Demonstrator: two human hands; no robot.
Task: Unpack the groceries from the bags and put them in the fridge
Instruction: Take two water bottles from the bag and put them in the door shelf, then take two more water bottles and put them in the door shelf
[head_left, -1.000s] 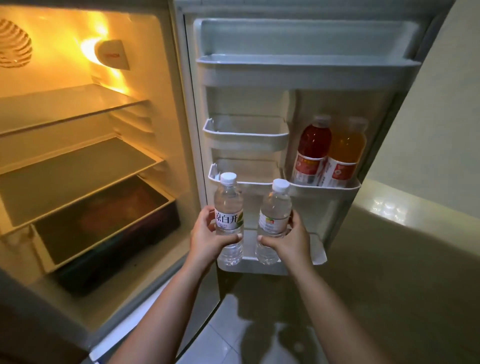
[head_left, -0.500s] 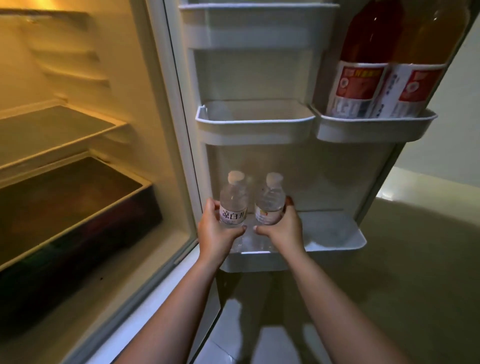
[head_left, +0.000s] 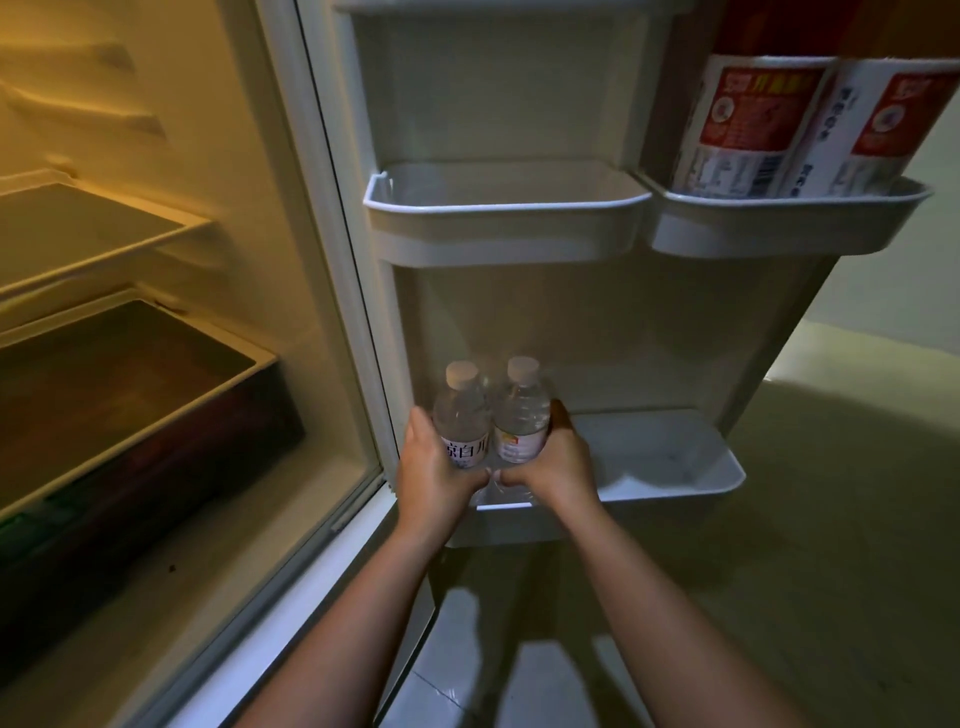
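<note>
Clear plastic water bottles, two, upright and touching, at the left end of the bottom door bin (head_left: 675, 483). Left hand (head_left: 434, 470) wraps the left bottle (head_left: 462, 415); right hand (head_left: 556, 460) wraps the right bottle (head_left: 522, 410). Cannot tell if the bases sit on the bin floor. Risk: letting go early could tip them against each other or over the low front rim. Middle bin (head_left: 506, 208) above holds nothing; two big labelled bottles (head_left: 810, 119) far right.
</note>
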